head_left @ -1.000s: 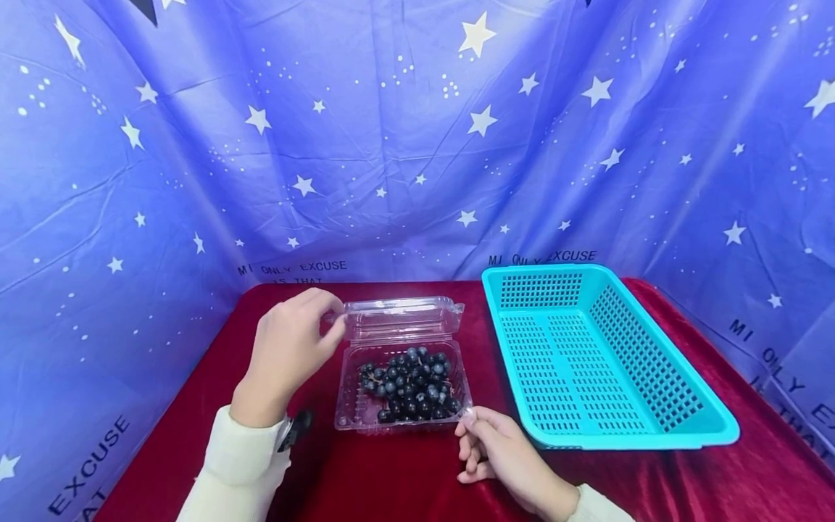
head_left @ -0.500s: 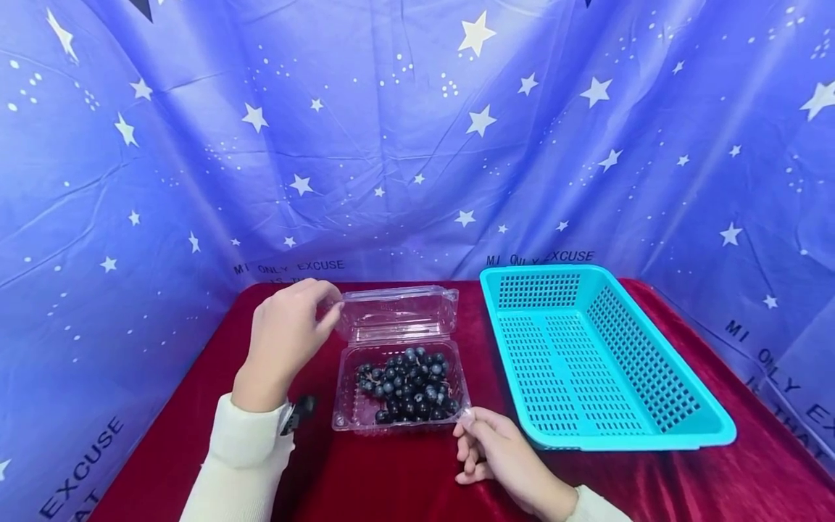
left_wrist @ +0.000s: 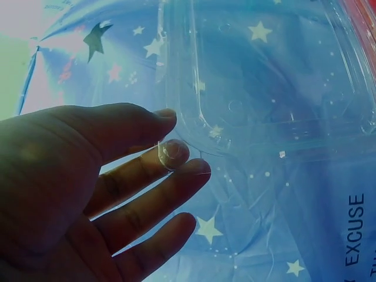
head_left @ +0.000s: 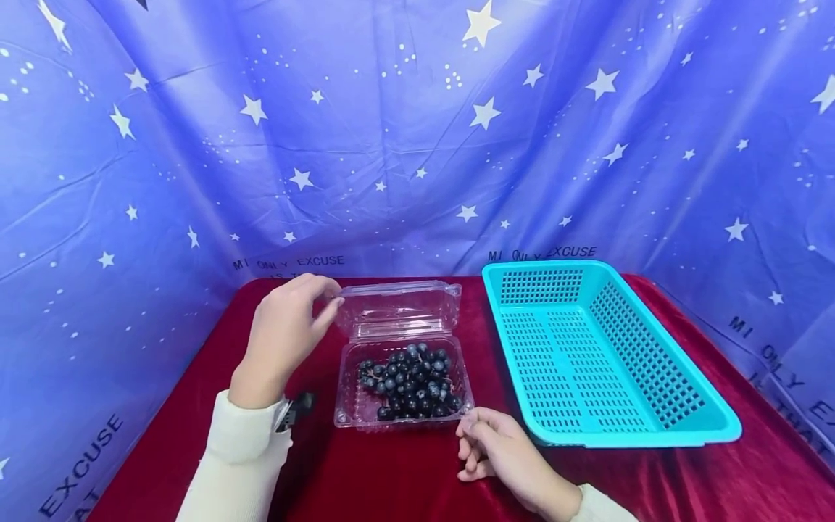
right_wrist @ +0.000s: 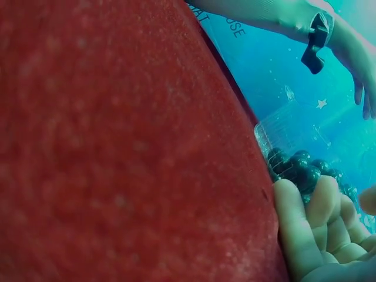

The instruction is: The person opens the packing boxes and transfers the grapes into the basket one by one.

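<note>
A clear plastic clamshell box [head_left: 352, 406] stands on the table with its lid [head_left: 398, 308] raised behind it. Inside lies a bunch of dark grapes [head_left: 414, 380], also visible past the fingertips in the right wrist view. My left hand [head_left: 283, 341] holds the lid's left corner between thumb and fingers; the left wrist view shows the clear corner tab [left_wrist: 170, 154] over a fingertip, close to the thumb. My right hand [head_left: 502, 453] pinches the box's front right corner with thumb and forefinger, its other fingers curled below. That pinch is mostly outside the right wrist view.
A turquoise plastic basket [head_left: 672, 438] with slotted floor and mesh walls stands right of the box. Dark red velvet cloth [head_left: 385, 478] covers the table. Blue curtains [head_left: 404, 145] printed with stars hang behind and at both sides.
The lid has swung up and back from a lower tilt to a more upright stand, and my left hand rose slightly with it. My right hand stays at the box's corner.
</note>
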### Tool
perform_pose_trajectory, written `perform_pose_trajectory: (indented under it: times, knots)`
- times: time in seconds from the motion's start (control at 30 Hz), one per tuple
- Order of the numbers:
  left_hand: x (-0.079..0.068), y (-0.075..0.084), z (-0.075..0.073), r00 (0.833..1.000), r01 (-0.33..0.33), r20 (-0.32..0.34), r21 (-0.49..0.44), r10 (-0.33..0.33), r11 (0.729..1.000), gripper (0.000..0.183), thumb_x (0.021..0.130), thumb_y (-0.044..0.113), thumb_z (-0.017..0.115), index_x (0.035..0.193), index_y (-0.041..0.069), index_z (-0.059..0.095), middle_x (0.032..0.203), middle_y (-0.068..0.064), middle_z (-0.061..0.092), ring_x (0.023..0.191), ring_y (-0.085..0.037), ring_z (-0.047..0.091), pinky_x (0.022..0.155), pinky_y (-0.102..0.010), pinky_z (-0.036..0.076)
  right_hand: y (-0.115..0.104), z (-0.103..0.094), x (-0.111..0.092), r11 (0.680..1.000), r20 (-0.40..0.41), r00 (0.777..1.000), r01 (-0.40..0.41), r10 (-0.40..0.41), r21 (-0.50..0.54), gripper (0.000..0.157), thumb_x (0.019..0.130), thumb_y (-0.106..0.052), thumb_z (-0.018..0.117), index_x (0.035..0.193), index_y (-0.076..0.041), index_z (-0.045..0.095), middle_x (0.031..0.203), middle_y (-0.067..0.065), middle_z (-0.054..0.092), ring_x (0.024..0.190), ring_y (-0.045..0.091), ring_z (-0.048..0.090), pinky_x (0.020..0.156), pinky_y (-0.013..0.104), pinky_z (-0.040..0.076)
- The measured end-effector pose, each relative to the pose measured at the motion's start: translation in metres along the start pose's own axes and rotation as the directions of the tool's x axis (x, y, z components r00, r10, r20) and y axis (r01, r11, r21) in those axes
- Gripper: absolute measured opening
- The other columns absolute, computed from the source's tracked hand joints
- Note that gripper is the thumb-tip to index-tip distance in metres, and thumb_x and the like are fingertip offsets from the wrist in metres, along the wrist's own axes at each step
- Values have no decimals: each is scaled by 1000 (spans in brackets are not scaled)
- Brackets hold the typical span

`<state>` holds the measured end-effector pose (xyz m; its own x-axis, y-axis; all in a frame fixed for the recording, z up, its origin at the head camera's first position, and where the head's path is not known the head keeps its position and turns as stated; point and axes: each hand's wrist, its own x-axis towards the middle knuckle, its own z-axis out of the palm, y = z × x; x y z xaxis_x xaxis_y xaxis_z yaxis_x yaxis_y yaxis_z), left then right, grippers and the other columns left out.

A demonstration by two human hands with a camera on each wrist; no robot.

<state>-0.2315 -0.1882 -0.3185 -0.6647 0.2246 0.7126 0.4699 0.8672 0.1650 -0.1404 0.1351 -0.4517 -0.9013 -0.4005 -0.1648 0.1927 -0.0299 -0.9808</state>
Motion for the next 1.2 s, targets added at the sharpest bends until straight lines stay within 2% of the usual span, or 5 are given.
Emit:
perform_pose_trajectory:
  times: [0.27,0.43,0.73,0.97,1.2]
  knots:
    - [0,4,1,1000,-23,-5,-39,23,999,11,89,11,78,99,14,76,89,0,73,67,-15,58,60,-34,50,-2,4,-4,988,51,998,53,-46,-145,24,101,-9,54,106,14,57,80,7,64,63,12,64,68,37,64]
    - [0,2,2,1000,-9,-13,-46,9,999,12,88,8,77,98,13,76,88,-1,72,70,-17,61,63,-37,53,-3,9,-7,970,82,994,86,-69,-227,19,100,-7,54,104,10,60,80,9,65,65,13,66,66,34,63]
    - [0,3,5,999,-5,-38,-59,3,998,11,87,4,76,96,10,75,87,-3,71,72,-20,62,66,-39,54,-17,16,-16,886,131,980,192,-150,-421,13,101,-4,52,102,-4,64,83,5,68,69,14,69,68,32,62]
    - [1,4,4,999,9,-35,-49,-11,999,9,90,7,75,98,11,75,89,-3,72,72,-20,62,66,-39,53,-30,16,-22,860,205,967,233,-153,-453,13,101,-5,54,108,-9,64,87,9,71,72,11,67,73,27,59]
    - [0,3,3,999,40,-20,-52,-41,998,10,90,9,77,100,10,75,90,-4,73,72,-22,63,65,-41,54,-47,22,-22,760,252,934,353,-253,-546,20,98,-2,57,105,-20,63,85,1,70,72,4,65,71,25,58]
